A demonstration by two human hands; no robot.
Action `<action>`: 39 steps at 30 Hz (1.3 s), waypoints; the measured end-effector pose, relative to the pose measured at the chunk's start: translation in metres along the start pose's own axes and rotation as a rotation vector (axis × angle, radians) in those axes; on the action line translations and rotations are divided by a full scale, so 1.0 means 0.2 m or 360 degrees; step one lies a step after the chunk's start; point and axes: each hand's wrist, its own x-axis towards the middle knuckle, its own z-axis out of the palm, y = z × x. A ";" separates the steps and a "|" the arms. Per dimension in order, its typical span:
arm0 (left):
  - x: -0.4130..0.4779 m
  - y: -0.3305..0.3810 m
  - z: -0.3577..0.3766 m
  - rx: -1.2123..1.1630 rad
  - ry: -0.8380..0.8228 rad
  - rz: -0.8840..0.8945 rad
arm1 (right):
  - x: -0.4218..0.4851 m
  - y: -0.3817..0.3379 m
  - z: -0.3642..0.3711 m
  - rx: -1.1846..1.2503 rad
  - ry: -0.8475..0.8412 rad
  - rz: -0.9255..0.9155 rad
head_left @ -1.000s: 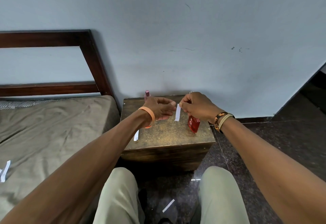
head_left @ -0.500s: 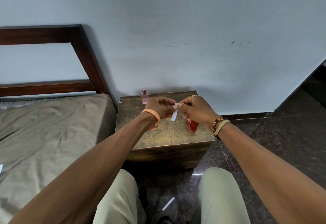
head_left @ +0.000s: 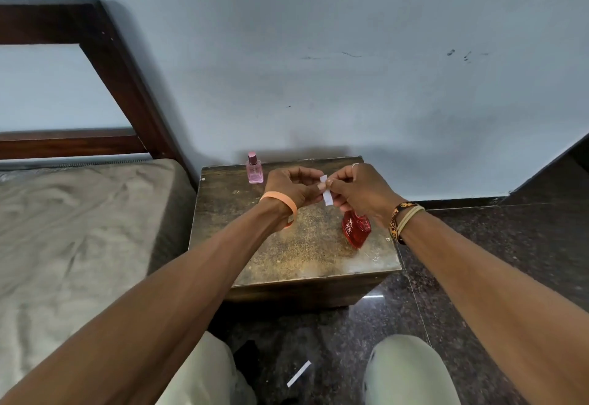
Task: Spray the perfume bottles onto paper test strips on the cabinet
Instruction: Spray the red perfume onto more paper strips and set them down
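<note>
- Two hands meet above the back half of the cabinet (head_left: pixel 287 254), and both hold one small white paper strip (head_left: pixel 327 195) between them.
- The left hand (head_left: pixel 291 186) pinches the strip from its left side; its fingers (head_left: pixel 310 172) are curled and the tips press on the paper.
- The right hand (head_left: pixel 361 191) pinches the same strip from the right side, also with curled fingers (a ring shows on one of them).
- The strip stands nearly upright in the air, above the cabinet top and not touching it.
- A red perfume bottle (head_left: pixel 356 228) is on the cabinet near the right edge, just below the right hand. Its upper part is hidden behind that hand, so I cannot tell if the hand touches it.
- A small pink perfume bottle (head_left: pixel 255 169) stands upright at the back left of the cabinet, close to the wall (head_left: pixel 350 38), apart from both hands.
- The left wrist carries an orange wristband (head_left: pixel 282 202); the right wrist carries two bracelets (head_left: pixel 403 218).
- A second white strip (head_left: pixel 299 373) lies on the dark floor (head_left: pixel 494 245) between the knees of the person.
- The bed (head_left: pixel 79 229) with a beige sheet stands just beside the cabinet on the left.
</note>
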 end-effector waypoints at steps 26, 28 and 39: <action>0.82 -0.44 0.11 0.1029 0.0201 0.0253 | 0.81 0.50 -0.01 -0.0431 -0.0143 0.0214; 0.82 -0.46 0.09 0.1194 0.0170 0.0304 | 0.82 0.52 0.01 -0.0518 -0.0140 0.0201; 0.85 -0.49 0.09 0.1406 0.0179 0.0343 | 0.86 0.57 0.04 -0.0735 0.0011 0.0079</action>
